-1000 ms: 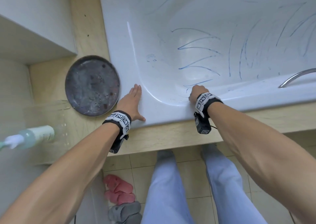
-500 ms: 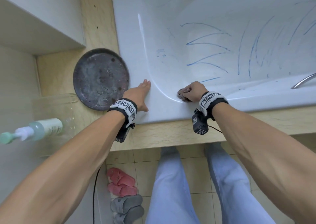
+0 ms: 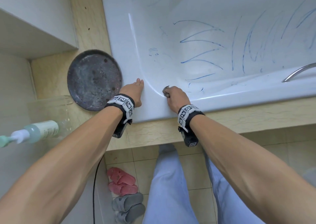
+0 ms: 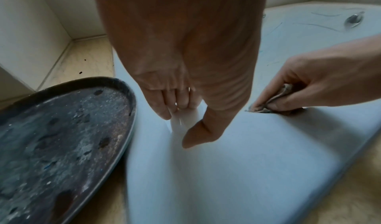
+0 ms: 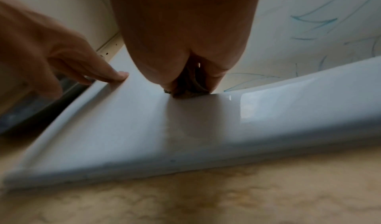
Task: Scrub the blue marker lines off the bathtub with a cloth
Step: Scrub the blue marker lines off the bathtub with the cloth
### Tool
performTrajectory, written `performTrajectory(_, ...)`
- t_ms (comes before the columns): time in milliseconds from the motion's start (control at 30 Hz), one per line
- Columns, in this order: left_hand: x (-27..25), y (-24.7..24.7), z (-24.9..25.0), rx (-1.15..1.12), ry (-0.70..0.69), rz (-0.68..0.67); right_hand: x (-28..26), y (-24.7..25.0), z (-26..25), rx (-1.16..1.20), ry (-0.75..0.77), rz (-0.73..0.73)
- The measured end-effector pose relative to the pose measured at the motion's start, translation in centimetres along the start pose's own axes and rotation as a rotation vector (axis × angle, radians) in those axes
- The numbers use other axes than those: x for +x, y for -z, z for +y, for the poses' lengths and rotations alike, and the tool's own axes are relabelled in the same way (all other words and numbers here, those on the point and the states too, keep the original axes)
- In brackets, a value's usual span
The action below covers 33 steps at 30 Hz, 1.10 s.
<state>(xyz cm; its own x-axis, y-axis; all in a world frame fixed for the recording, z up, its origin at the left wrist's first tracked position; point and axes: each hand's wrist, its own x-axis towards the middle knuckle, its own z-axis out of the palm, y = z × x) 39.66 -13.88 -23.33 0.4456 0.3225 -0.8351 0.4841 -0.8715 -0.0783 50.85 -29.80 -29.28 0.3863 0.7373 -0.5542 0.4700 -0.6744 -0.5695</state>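
The white bathtub [image 3: 153, 107] fills the upper right, with blue marker lines [image 3: 201, 42] scrawled over its inner wall. My right hand [image 3: 174, 95] grips a small bunched grey-brown cloth [image 3: 165, 89] and presses it on the rounded inner corner of the rim; the cloth [image 4: 274, 100] shows between its fingers in the left wrist view and as a dark wad [image 5: 185, 87] in the right wrist view. My left hand [image 3: 135, 90] rests flat on the rim's left corner, fingers straight [image 4: 181, 103], holding nothing.
A round dark metal tray [image 3: 94, 80] lies on the beige ledge left of the tub. A pump bottle [image 3: 39, 129] and a clear container [image 3: 49, 104] sit lower left. A chrome grab handle [image 3: 299, 71] is at right. Pink and grey slippers [image 3: 123, 181] lie on the tiled floor.
My right hand with the cloth has slid left and back from the tub's inner wall to the rim corner. The left hand stays planted on the rim.
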Motion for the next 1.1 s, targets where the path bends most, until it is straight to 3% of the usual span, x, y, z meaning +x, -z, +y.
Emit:
performTrajectory(200, 0.2, 1.6, 3.6, -0.032, 0.155, 0.021, -1.3, 5.7, 7.0, -0.214, -0.079, -0.187)
performTrajectory(367, 0.3, 2.1, 6.5, -0.149, 0.124, 0.234, -1.5, 11.8, 13.4, -0.320, -0.201, -0.135)
performTrajectory(467, 1.4, 1.2, 7.1, -0.238, 0.086, 0.335, -1.3, 13.4, 14.6, -0.373, -0.275, -0.109)
performTrajectory(633, 3.4, 0.7, 4.5, -0.233, 0.118, 0.349, -1.1, 10.9, 12.3, -0.408, -0.286, -0.061)
performTrajectory(767, 5.0, 2.0, 1.1, -0.126, 0.162, 0.284, 0.3, 6.8, 7.5, -0.373, -0.244, -0.167)
performTrajectory(900, 7.1, 4.6, -1.8, -0.040, 0.157, 0.224, 2.4, 3.4, 2.6, -0.315, -0.314, -0.219)
performTrajectory(1100, 9.4, 7.8, -4.1, -0.015, 0.156, 0.156, 6.2, 1.2, -2.4, -0.062, -0.415, -0.277)
